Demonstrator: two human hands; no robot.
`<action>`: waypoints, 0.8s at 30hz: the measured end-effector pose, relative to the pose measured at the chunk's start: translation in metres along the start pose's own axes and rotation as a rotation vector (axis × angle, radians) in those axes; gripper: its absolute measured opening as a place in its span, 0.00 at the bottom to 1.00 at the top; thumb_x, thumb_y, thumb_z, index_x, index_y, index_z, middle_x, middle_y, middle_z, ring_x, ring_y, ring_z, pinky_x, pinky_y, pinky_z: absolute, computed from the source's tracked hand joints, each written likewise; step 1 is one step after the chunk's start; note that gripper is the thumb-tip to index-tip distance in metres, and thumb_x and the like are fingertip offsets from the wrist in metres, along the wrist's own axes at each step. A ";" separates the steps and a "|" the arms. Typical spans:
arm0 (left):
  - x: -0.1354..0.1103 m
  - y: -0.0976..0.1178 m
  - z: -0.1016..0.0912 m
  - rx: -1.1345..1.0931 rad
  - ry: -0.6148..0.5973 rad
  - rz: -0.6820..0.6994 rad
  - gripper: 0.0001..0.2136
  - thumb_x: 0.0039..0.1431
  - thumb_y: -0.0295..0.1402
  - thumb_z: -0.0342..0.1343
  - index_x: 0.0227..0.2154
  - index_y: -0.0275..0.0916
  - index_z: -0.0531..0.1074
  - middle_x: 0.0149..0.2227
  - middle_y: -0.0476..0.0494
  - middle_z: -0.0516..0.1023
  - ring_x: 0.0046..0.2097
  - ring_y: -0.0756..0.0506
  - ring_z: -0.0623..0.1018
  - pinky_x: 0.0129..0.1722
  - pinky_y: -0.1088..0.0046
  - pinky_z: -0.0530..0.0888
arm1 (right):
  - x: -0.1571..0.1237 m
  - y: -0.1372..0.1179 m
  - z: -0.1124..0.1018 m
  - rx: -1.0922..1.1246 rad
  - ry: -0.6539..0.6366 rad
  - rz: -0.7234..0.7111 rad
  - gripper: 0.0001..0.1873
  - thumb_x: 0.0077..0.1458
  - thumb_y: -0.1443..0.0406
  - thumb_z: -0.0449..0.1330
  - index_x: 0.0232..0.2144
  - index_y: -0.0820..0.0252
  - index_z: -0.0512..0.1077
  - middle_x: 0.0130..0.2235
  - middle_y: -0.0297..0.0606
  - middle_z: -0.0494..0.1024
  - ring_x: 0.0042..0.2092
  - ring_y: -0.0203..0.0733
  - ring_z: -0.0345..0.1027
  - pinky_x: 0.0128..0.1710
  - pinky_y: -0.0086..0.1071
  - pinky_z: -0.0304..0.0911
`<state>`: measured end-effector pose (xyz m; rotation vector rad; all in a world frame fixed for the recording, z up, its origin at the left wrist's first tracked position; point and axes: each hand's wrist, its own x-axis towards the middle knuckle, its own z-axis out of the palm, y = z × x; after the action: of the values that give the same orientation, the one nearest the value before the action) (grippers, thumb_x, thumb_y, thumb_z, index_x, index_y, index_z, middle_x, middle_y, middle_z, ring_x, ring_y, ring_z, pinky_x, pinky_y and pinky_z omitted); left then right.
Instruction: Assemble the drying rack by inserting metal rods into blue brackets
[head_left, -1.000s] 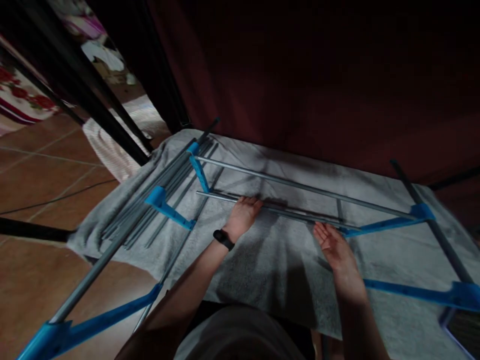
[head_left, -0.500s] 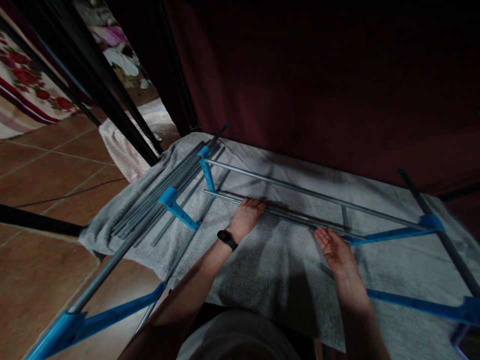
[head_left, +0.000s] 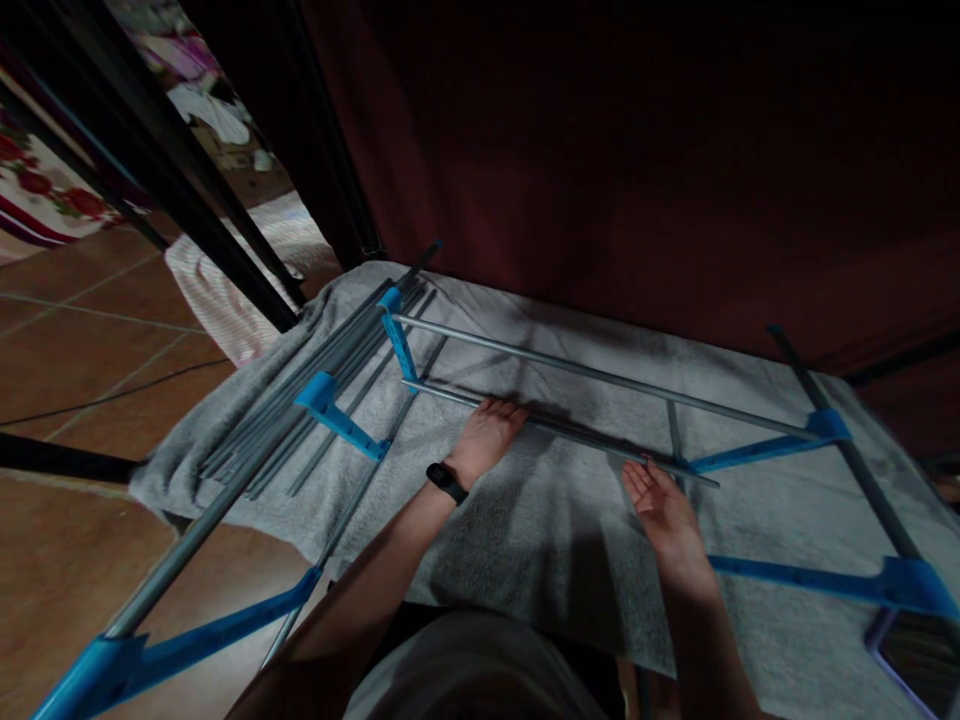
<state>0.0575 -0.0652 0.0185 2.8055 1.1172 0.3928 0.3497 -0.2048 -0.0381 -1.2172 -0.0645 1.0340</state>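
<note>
Left hand (head_left: 489,438): palm down, fingers draped over a slim grey metal rod (head_left: 446,394); whether they pinch it, I cannot tell.
Right hand (head_left: 661,505): palm up, fingers outstretched, tips at the rod.
Rod's axis: left to right, right end slanting toward the person.
Blue plastic brackets (head_left: 352,431): five, to both sides.
Grey fleecy cloth (head_left: 517,530): beneath.

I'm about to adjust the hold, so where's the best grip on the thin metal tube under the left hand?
Probably mid-length on the thin tube, between the left hand and right hand, from above on the near side: it is long, straight and lies crosswise, and the frame's bar runs along its far side.
</note>
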 end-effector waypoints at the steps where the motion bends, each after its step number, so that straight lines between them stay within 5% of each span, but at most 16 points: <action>1: -0.001 0.000 0.000 -0.005 0.000 0.001 0.15 0.69 0.28 0.46 0.54 0.39 0.72 0.47 0.39 0.78 0.50 0.42 0.75 0.53 0.62 0.67 | -0.001 0.001 -0.001 0.000 -0.010 -0.012 0.09 0.49 0.63 0.69 0.33 0.57 0.74 0.37 0.37 0.81 0.42 0.37 0.79 0.51 0.31 0.74; 9: -0.012 0.005 0.001 -0.057 0.008 0.003 0.14 0.70 0.31 0.45 0.53 0.40 0.72 0.45 0.40 0.79 0.49 0.42 0.76 0.52 0.61 0.68 | -0.004 -0.001 0.009 0.078 0.004 -0.043 0.11 0.49 0.63 0.70 0.31 0.57 0.72 0.36 0.35 0.81 0.42 0.37 0.78 0.51 0.31 0.75; 24: -0.019 -0.006 0.001 -0.093 0.058 -0.058 0.13 0.69 0.34 0.47 0.51 0.39 0.71 0.47 0.38 0.80 0.48 0.38 0.77 0.51 0.58 0.70 | -0.022 -0.003 0.036 0.089 -0.173 -0.099 0.14 0.46 0.60 0.74 0.29 0.55 0.72 0.32 0.31 0.80 0.38 0.38 0.77 0.54 0.39 0.72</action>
<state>0.0407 -0.0739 0.0125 2.6911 1.1571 0.5094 0.3194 -0.1930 -0.0106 -1.0324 -0.2093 1.0423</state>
